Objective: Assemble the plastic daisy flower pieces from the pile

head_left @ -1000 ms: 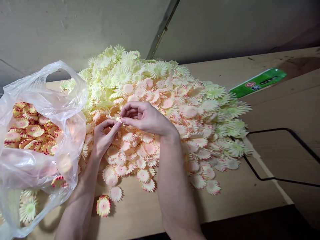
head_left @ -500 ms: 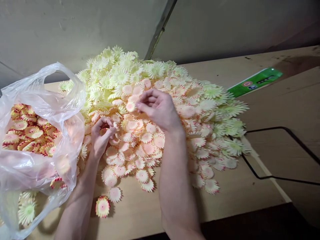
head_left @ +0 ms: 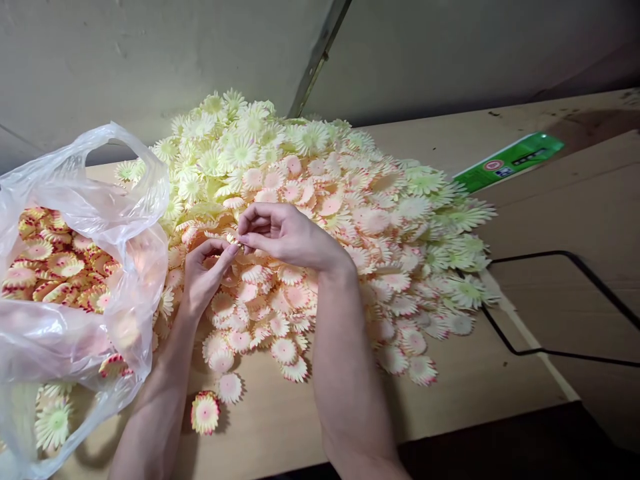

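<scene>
Left hand (head_left: 203, 273) and right hand (head_left: 280, 233) meet over the pile (head_left: 295, 293) of pale flower pieces, thumbs and forefingers pinched together at a small flower piece (head_left: 233, 239), mostly hidden by fingers. Pile lies on table (head_left: 480, 380), bag (head_left: 135, 273) of red-edged pieces (head_left: 65, 263) at its left, green packet (head_left: 510, 162) and black wire frame (head_left: 600, 280) at its right; one red-edged piece (head_left: 205, 413) sits near the left forearm.

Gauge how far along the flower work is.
Done, apparently: red-edged flowers gathered in the plastic bag. In hand: a small pale piece between left hand and right hand. Left, probably: the big loose pile. Exact share unclear.
</scene>
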